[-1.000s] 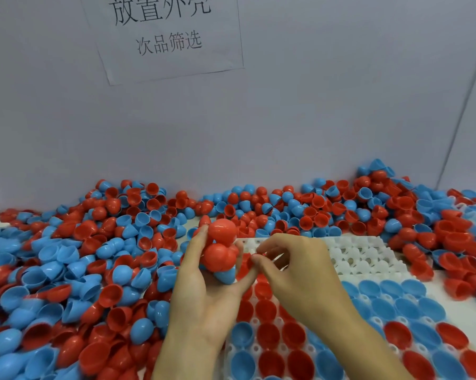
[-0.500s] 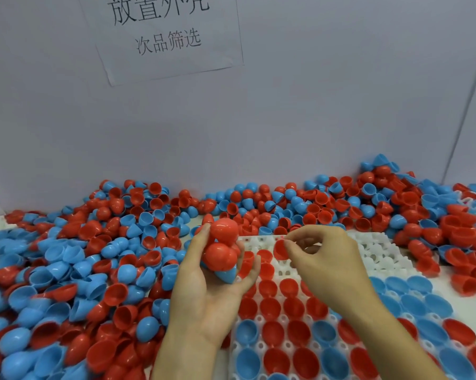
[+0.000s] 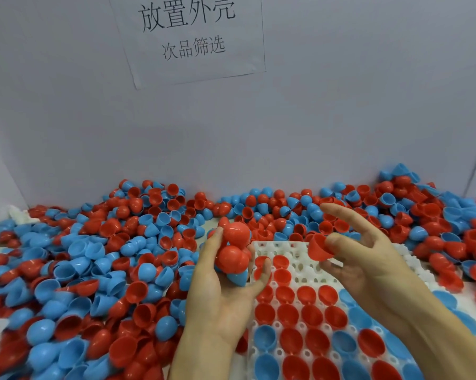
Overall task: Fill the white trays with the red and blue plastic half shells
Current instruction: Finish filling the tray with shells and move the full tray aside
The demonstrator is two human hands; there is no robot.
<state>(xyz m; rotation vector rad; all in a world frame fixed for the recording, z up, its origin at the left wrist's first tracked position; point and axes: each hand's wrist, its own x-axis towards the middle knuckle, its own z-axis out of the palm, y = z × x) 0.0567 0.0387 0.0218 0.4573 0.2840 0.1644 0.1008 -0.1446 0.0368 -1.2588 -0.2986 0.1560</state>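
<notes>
A loose heap [image 3: 94,259] of red and blue shells is lying across the table against the grey wall [image 3: 313,119], surrounding the white tray [image 3: 297,246], which is sitting at centre with red and blue shells seated open-side up in its near pockets and its far rows showing bare. The left hand [image 3: 225,286] is gripping a cluster [image 3: 232,255] of red shells and one blue, while the right hand [image 3: 368,259] is pinching one red shell [image 3: 317,246] above the tray's far rows, other fingers spread. The tray's near end is running out of frame, and the right forearm is covering part of it.

Red half shell [image 3: 319,247] above partly filled white tray [image 3: 291,246], loose shells [image 3: 94,256] heaped around
</notes>
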